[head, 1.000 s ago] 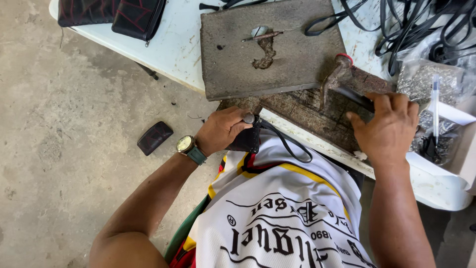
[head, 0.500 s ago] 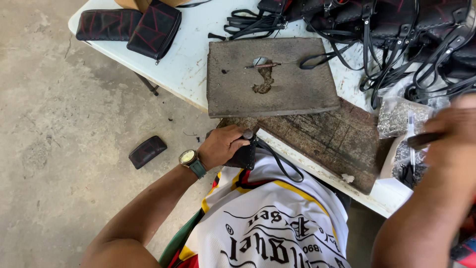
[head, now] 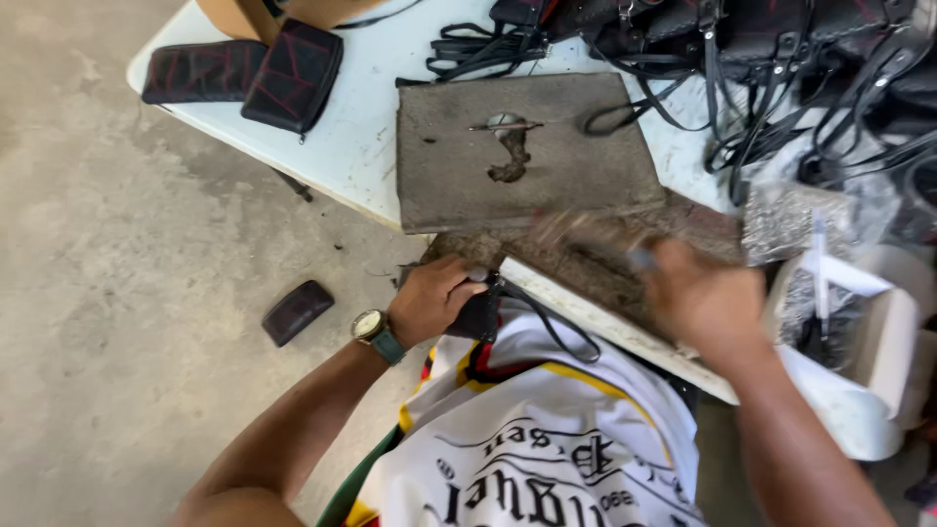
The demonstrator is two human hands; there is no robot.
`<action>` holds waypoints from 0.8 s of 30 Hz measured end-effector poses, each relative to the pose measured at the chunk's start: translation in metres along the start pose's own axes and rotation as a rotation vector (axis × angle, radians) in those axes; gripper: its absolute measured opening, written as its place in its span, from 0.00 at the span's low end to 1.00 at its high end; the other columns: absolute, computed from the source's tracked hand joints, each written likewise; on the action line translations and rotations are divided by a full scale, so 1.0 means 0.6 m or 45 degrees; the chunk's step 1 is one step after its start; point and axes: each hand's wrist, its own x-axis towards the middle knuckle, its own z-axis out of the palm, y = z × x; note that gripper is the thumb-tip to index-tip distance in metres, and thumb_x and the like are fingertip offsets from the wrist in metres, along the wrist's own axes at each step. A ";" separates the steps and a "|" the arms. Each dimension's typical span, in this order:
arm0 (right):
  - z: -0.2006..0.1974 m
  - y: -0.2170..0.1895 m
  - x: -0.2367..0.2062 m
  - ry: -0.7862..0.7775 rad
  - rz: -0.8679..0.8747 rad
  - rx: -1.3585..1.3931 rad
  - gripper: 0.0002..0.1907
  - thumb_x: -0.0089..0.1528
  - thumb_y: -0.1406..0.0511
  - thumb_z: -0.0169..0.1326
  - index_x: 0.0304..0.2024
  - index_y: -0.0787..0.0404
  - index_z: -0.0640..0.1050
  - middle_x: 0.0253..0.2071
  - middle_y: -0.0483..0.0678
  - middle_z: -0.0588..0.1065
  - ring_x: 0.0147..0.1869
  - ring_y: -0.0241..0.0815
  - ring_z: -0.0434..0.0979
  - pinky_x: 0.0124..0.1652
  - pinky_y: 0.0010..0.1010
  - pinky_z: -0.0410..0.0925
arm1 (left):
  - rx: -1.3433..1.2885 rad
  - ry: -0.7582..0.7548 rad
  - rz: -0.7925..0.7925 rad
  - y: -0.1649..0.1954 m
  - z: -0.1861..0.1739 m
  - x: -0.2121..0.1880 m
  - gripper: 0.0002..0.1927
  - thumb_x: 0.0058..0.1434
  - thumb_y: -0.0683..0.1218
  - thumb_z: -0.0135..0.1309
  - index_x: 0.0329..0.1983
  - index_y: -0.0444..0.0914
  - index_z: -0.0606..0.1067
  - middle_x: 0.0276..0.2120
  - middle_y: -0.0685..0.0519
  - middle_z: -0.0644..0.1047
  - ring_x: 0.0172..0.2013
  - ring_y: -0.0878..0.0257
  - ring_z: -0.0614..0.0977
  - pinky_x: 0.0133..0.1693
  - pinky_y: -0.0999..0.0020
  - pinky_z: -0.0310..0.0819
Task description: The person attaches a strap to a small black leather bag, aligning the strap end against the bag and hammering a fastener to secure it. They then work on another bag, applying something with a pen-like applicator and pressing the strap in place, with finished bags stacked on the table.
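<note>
We see the left hand [head: 434, 298] with fingers clamped on a black leather piece [head: 478, 314] at the tabletop [head: 342, 156] edge; the right hand [head: 705, 298], blurred, grips a tool [head: 586, 229] just beyond its fingers, over the worn board [head: 605, 268].

1. A white bench [head: 361, 146] runs on a slant from the upper left toward the lower right; everything else is placed from it.
2. Left of and below the bench lies a bare grey concrete floor [head: 117, 322], mottled with stains and scattered dark specks.
3. A dark bench leg [head: 293, 185] shows under the bench's left edge, angled down to the floor.
4. On the floor, near the bench's front edge, lies a small dark pouch [head: 297, 311].
5. Bright, even daylight falls on the bench top; the floor just beneath its edge is in soft shadow.
6. No walls or windows are in view.
</note>
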 end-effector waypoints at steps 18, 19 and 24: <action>0.072 -0.053 -0.005 0.263 -0.102 0.453 0.22 0.60 0.54 0.64 0.51 0.59 0.80 0.47 0.51 0.77 0.51 0.54 0.78 0.52 0.45 0.71 | -0.141 0.068 -0.044 0.019 0.010 -0.004 0.13 0.66 0.46 0.58 0.50 0.35 0.77 0.42 0.44 0.79 0.40 0.44 0.82 0.40 0.58 0.76; 0.086 -0.087 0.004 0.213 -0.179 0.537 0.23 0.59 0.54 0.65 0.50 0.61 0.79 0.46 0.53 0.77 0.49 0.55 0.77 0.49 0.44 0.71 | -0.154 0.058 -0.056 0.020 0.010 -0.004 0.13 0.66 0.46 0.58 0.50 0.35 0.77 0.42 0.44 0.79 0.41 0.45 0.82 0.40 0.58 0.77; 0.146 -0.149 0.039 0.021 -0.325 0.754 0.20 0.53 0.59 0.66 0.42 0.63 0.78 0.38 0.52 0.75 0.45 0.55 0.76 0.45 0.45 0.69 | -0.330 0.122 -0.140 0.020 0.007 0.001 0.12 0.69 0.50 0.55 0.48 0.37 0.77 0.42 0.48 0.82 0.43 0.56 0.86 0.44 0.65 0.79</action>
